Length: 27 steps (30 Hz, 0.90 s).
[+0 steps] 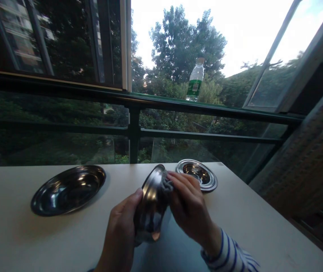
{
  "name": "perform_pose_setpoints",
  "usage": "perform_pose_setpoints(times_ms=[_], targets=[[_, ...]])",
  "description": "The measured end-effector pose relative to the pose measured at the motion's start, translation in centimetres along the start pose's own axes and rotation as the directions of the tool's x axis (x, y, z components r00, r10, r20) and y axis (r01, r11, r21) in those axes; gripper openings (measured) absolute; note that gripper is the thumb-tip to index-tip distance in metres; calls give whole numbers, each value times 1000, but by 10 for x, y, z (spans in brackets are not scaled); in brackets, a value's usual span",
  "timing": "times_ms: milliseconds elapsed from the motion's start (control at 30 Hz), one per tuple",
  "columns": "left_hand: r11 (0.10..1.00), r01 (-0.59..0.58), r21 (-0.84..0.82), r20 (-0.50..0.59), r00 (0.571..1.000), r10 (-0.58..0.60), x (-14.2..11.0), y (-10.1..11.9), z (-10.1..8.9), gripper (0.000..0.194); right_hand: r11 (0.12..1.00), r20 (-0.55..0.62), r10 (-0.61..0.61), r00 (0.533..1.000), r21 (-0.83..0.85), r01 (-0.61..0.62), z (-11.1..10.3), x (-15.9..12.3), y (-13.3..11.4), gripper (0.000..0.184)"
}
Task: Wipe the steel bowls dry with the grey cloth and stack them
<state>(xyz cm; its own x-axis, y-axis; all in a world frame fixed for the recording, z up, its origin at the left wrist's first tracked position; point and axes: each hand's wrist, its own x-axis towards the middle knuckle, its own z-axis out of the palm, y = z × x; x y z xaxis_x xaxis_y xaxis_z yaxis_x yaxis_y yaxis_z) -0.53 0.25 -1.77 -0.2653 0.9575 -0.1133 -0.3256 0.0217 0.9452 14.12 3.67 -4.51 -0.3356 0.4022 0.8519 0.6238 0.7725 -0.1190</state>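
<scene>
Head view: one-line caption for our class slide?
Left hand grips a tilted metal bowl; right hand holds a grey wad against it.

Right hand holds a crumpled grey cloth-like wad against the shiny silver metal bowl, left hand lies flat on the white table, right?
The left hand isn't lying flat: the head view shows it gripping the bowl. The right hand does hold the wad there.

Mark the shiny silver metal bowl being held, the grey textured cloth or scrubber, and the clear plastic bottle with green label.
Held shiny silver metal bowl (151,200): head view, on curved side.
Grey textured cloth or scrubber (166,183): head view, on exposed middle.
Clear plastic bottle (194,87): head view, on green label.
</scene>
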Motion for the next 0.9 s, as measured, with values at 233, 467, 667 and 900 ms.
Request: perform_pose_setpoints(times_ms=[233,467,667,900], targets=[[991,54,-121,134,990,-38,4,-14,-6,24,955,51,-296,954,13,295,-1,0,-13,34],[999,-15,28,145,989,10,2,-16,-4,28,996,76,-84,994,17,83,-6,2,-8,37],[998,-39,42,138,990,33,2,-16,-5,29,998,64,-57,996,37,55,-5,7,-3,33],[993,-96,68,143,986,86,1,-18,-8,28,972,104,-231,967,72,224,-9,1,-6,43]])
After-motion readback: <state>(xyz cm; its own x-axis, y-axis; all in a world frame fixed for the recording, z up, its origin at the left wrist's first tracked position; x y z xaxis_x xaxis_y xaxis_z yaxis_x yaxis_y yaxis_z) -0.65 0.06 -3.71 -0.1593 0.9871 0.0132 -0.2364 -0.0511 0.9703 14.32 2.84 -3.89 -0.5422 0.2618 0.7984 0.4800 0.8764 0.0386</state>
